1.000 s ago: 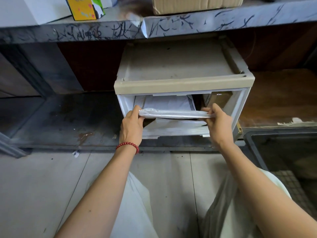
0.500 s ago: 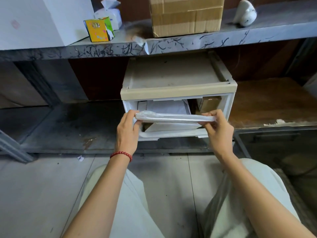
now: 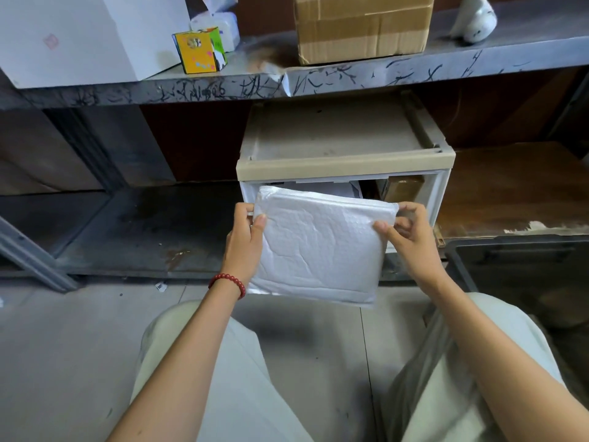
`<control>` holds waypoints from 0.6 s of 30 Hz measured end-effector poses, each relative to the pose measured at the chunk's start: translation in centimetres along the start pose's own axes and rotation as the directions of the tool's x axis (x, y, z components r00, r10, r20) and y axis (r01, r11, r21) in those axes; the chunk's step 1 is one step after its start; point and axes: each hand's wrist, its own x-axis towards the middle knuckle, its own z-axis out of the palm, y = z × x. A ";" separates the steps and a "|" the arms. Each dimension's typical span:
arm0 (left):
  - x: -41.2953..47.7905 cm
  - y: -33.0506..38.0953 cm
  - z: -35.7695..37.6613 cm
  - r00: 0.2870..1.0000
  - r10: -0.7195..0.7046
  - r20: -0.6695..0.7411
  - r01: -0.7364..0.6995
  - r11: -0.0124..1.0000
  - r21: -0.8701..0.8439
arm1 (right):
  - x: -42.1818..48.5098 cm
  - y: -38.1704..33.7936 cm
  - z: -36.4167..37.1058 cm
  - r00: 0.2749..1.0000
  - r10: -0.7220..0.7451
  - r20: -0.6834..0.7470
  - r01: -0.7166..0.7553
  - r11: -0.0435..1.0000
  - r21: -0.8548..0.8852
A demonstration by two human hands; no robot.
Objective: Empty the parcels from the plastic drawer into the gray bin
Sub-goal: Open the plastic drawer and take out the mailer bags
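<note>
In front of your knees, just above the pale floor, you hold a flat white padded plastic parcel (image 3: 318, 247) up with both hands, its broad face tilted toward you. Your left hand (image 3: 247, 237) grips the parcel's left edge, thumb lying on the front near the top corner and fingers tucked behind it. A red bead bracelet (image 3: 228, 282) circles that wrist. Your right hand (image 3: 411, 240) pinches the top right corner between the thumb and curled fingers. The parcel hangs between the two hands, its lower edge free and touching nothing.

Directly behind the parcel stands the white plastic drawer (image 3: 441, 199) with a beige top, set on a dark lower shelf. The parcel covers most of its open front. Above the parcel's top edge you can see another white parcel (image 3: 338, 189) inside, and beside it, to the right, a brown parcel (image 3: 403, 188).

The dark gray bin (image 3: 516, 242) sits on the floor to the right of the drawer, near your right hand and apart from the parcel.

A scuffed gray metal shelf (image 3: 382, 74) runs overhead, carrying a taped brown cardboard box (image 3: 360, 27) and a small yellow carton (image 3: 199, 51).
</note>
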 end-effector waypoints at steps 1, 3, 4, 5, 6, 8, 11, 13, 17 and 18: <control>0.1 0.0 0.1 1.000 -0.013 -0.014 0.013 1.000 -0.004 | 0.1 0.2 0.1 0.999 0.037 0.016 -0.037 0.999 0.034; 0.3 -0.2 0.2 0.998 -0.041 -0.043 0.041 0.999 0.006 | 0.2 0.4 0.4 0.991 0.129 0.047 -0.132 0.989 0.070; 0.4 -0.4 0.3 0.997 -0.059 -0.053 0.059 0.998 0.004 | 0.4 0.7 0.5 0.983 0.174 0.057 -0.178 0.981 0.079; 0.5 -0.6 0.4 0.995 -0.083 -0.060 0.083 0.997 -0.005 | 0.5 1.0 0.5 0.974 0.216 0.074 -0.222 0.971 0.089; 0.6 -0.8 0.4 0.992 -0.109 -0.069 0.108 0.994 -0.016 | 0.6 1.3 0.4 0.962 0.256 0.095 -0.265 0.959 0.098; 0.8 -1.2 0.4 0.982 -0.164 -0.097 0.160 0.986 -0.042 | 0.7 1.6 0.3 0.940 0.323 0.113 -0.335 0.936 0.111; 0.9 -1.7 0.2 0.971 -0.197 -0.133 0.189 0.979 -0.071 | 0.7 2.0 0.5 0.943 0.327 0.061 -0.329 0.944 0.016; 1.0 -2.1 0.3 0.979 -0.165 -0.122 0.166 0.986 -0.004 | 0.6 2.0 0.5 0.957 0.292 0.005 -0.291 0.956 -0.037; 0.9 -2.2 0.4 0.979 -0.201 0.018 0.199 0.976 0.084 | 0.9 2.4 0.1 0.958 0.272 -0.086 -0.277 0.960 -0.047; 0.7 -2.1 0.3 0.973 -0.218 0.079 0.211 0.973 0.089 | 1.1 2.7 0.1 0.955 0.278 -0.107 -0.284 0.958 -0.042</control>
